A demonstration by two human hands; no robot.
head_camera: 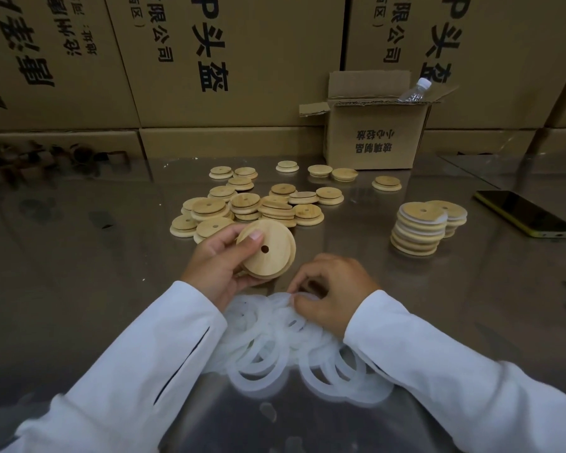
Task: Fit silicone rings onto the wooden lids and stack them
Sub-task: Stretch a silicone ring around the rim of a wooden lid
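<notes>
My left hand (218,261) grips a round wooden lid (268,253) with a small hole, held tilted above the steel table. My right hand (332,289) pinches a translucent white silicone ring at the top of a heap of silicone rings (275,351) lying near me between my sleeves. A loose pile of bare wooden lids (245,204) spreads across the middle of the table. To the right stand two stacks of ringed lids (420,228), the nearer one taller.
A small open cardboard box (376,138) with a plastic bottle (414,91) in it stands at the back right. A phone (525,212) lies at the right. Large printed cartons (209,60) wall off the back of the shiny steel table (79,256).
</notes>
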